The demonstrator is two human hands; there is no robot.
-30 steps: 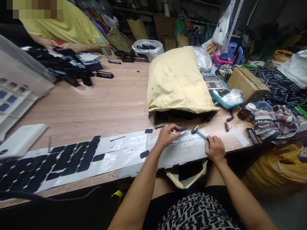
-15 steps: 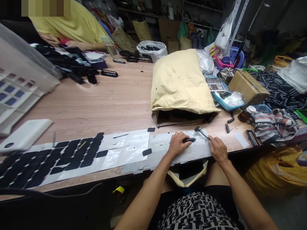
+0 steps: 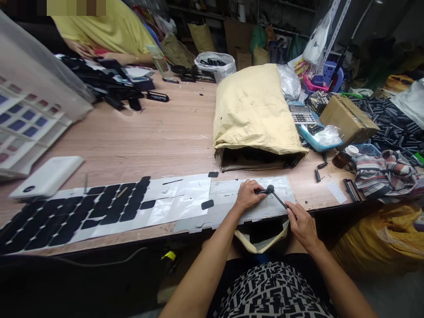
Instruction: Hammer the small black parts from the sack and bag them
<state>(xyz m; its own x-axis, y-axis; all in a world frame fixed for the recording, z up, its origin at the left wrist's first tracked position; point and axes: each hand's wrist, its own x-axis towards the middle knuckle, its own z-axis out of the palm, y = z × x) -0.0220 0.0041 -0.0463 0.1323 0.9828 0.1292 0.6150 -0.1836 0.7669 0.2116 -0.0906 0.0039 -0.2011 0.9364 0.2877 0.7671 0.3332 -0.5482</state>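
Black and small, a part (image 3: 261,191) is pinched in the closed left hand (image 3: 249,194) over the grey board (image 3: 228,205), apparently to be steadied against the hammer (image 3: 278,198), whose handle is gripped by the curled right hand (image 3: 303,224).

Dimly lit — dark shelves (image 3: 198,13) at back, wood-grain table (image 3: 165,128), perforated post (image 3: 330,37) — grey floor (image 3: 397,293).

Hammer (image 3: 279,198): silver shaft, dark head. Small part (image 3: 261,191): black. Tabletop (image 3: 165,132): pinkish-tan woodgrain. Big sack (image 3: 253,106): pale yellow. Tray (image 3: 316,143): blue. Cloth (image 3: 374,174): stripes, white/grey/rust. Carton (image 3: 347,117): brown. Co-worker's shirt (image 3: 109,28): plain yellow. Wearer's top (image 3: 271,291): black-and-beige geometric print.
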